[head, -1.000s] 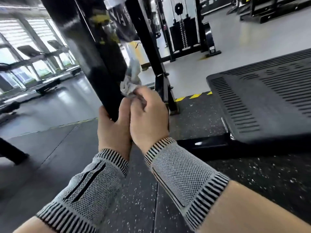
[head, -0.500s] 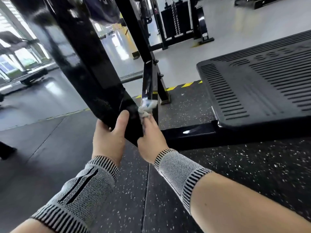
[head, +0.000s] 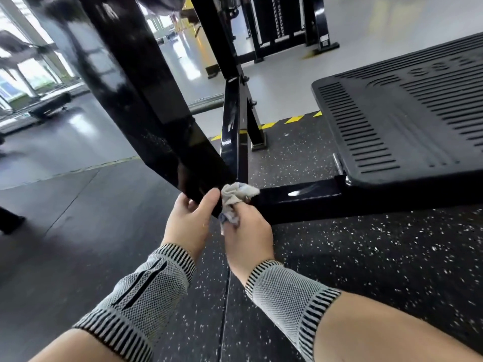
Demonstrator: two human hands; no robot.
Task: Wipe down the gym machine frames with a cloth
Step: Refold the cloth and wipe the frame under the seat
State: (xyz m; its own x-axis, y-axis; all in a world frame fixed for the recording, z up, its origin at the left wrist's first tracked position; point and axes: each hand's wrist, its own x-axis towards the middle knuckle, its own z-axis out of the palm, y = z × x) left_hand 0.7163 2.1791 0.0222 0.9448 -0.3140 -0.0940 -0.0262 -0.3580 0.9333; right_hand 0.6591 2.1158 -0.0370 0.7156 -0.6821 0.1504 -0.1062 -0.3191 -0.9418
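We have the cloth bunched in our right hand, fingers curled round it, pressed at the foot of the slanted black beam just where it meets the low crossbar. Our left hand grips the beam's lower edge, thumb over the front. The risk, we judge, is the cloth snagging in that joint, or the wad skipping the corner and leaving grime there.

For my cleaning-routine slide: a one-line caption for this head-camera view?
Right hand wipes the slanted black frame beam at its base with a grey cloth; left hand grips the beam's lower end.
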